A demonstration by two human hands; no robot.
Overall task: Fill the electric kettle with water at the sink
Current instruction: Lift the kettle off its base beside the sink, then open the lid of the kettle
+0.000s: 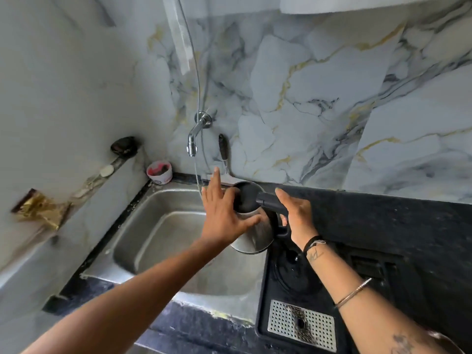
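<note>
My right hand (296,215) gripped the black handle of the steel electric kettle (252,226), over the steel sink's (158,226) right edge. Left hand (224,215) splayed, empty, beside its lid. Chrome tap (195,135) beyond; filling not started, I'd judge.

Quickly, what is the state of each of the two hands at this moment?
Left hand: open, fingers spread, over the kettle lid.
Right hand: closed around the kettle handle, holding the kettle.

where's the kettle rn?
Head view, centre: the kettle is held by its handle in the right hand over the sink's right edge, the left hand at its lid.
</note>
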